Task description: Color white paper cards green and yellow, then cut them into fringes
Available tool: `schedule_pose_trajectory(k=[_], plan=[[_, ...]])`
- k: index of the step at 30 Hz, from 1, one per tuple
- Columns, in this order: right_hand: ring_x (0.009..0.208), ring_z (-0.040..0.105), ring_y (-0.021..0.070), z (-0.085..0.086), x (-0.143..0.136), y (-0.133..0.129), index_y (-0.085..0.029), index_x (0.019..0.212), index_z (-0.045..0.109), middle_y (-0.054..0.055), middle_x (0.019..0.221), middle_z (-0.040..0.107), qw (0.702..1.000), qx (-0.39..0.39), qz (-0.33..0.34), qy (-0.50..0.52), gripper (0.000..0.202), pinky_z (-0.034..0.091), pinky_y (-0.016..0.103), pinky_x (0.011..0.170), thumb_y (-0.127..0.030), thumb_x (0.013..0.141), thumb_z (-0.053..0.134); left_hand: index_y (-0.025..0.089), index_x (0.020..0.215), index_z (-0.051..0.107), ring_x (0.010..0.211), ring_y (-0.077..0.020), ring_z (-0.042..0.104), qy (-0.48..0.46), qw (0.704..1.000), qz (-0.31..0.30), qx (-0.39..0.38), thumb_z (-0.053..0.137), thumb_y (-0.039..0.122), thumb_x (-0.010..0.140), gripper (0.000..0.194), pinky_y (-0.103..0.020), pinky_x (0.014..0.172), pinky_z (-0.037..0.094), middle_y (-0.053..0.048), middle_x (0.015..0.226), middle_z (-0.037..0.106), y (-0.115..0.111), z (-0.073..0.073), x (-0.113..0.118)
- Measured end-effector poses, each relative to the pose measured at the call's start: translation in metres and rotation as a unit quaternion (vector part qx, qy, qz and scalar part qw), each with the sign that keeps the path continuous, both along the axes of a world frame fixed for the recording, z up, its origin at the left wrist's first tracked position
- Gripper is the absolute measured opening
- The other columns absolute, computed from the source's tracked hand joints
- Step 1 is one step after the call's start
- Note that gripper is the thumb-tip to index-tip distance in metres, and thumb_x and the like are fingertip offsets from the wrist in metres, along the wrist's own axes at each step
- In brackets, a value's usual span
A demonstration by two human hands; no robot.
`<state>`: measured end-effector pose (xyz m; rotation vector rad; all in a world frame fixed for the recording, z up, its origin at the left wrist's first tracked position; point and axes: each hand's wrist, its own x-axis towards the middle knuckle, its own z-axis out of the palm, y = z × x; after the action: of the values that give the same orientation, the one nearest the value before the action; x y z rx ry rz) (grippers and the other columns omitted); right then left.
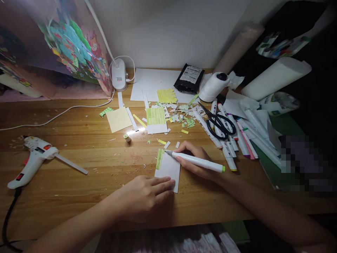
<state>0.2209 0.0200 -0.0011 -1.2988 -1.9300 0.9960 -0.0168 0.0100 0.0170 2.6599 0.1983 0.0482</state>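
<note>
In my right hand (193, 158) is a white marker (200, 163) with a green end. Its tip touches, or hovers just over, the top edge of a small white card (167, 170). A green coloured band (159, 160) runs down the card's upper left. My left hand (149, 193) lies flat across the card's lower part, fingers stretched out. The marker's cap (127, 138) stands on the table to the left. Beyond the card lies another white card with green stripes (157, 117), beside a cream square of paper (119, 119).
A glue gun (35, 158) lies at the left. Black scissors (219, 123) rest on several markers (229, 156) at the right. Paper scraps (184, 116), a black packet (189, 77) and a white roll (213, 86) are at the back, near a power strip (119, 75).
</note>
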Motion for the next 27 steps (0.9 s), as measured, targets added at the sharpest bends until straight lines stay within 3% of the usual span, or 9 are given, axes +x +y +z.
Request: schedule_pose_trajectory(k=[4,8,11,27], plan=[[0.063,0.054,0.0131,0.0002,-0.0001,0.0007,-0.018,0.084,0.056,0.002,0.074,0.059,0.999,0.032,0.044,0.0,0.009,0.039,0.023,0.056,-0.026,0.08,0.056,0.005,0.123,0.048,0.122,-0.0258,0.047,0.001,1.0,-0.004,0.005,0.036,0.015,0.091,0.036,-0.038,0.094,0.048,-0.014,0.133,0.049,-0.0005,-0.0003,-0.0001],[0.064,0.055,0.0142,0.0024,-0.0022,0.0012,-0.018,0.087,0.055,0.002,0.074,0.058,0.998,0.048,0.033,-0.019,0.009,0.041,0.024,0.058,-0.023,0.08,0.056,0.006,0.123,0.048,0.121,-0.0248,0.049,-0.01,1.0,0.002,0.002,0.036,0.014,0.091,0.036,-0.038,0.093,0.049,-0.015,0.131,0.052,-0.0013,-0.0006,-0.0003],[0.066,0.055,0.0148,0.0025,-0.003,0.0011,-0.019,0.086,0.055,0.002,0.074,0.058,0.996,0.061,0.065,-0.024,0.008,0.042,0.025,0.059,-0.022,0.079,0.057,0.006,0.122,0.049,0.12,-0.0243,0.05,-0.028,1.0,0.009,-0.004,0.037,0.013,0.089,0.035,-0.038,0.091,0.051,-0.016,0.128,0.054,-0.0013,-0.0013,-0.0005],[0.063,0.053,0.0143,0.0018,-0.0026,0.0001,-0.018,0.085,0.056,0.002,0.073,0.057,0.996,0.07,0.052,-0.017,0.008,0.04,0.025,0.059,-0.022,0.079,0.056,0.005,0.116,0.052,0.116,-0.0248,0.053,-0.024,1.0,-0.006,0.007,0.034,0.015,0.092,0.032,-0.037,0.088,0.053,-0.013,0.128,0.055,-0.0004,-0.0004,0.0015]])
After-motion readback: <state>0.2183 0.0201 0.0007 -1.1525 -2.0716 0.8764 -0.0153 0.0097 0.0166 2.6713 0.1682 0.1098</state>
